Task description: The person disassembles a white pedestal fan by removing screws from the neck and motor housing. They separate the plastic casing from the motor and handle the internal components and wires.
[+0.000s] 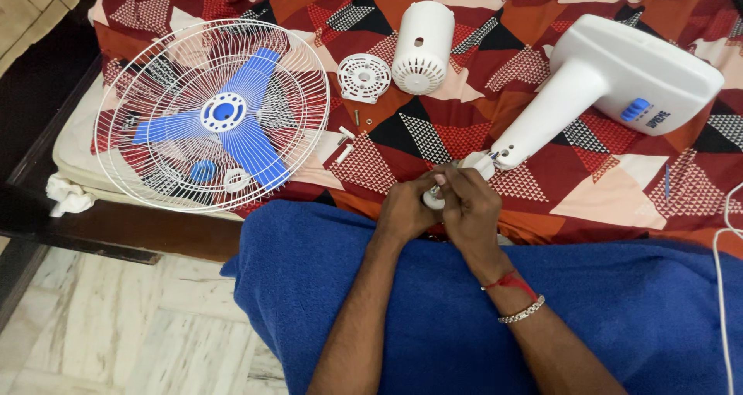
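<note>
My left hand (406,208) and my right hand (468,205) are closed together around a small white fan part (433,199) at the lower end of the white fan stand neck (542,116), just above my blue-covered lap (433,287). The part is mostly hidden by my fingers. The stand's base (658,66), white with blue buttons, lies on the patterned bedsheet (464,132) to the right. A red thread and a metal bracelet (520,311) sit on my right wrist.
A white wire fan guard (155,62) with blue blades (224,116) lies at the left. A white motor housing (422,47), a round vented cover (364,76) and small screws and pegs (346,136) lie behind my hands. A white cord (726,287) runs down the right edge.
</note>
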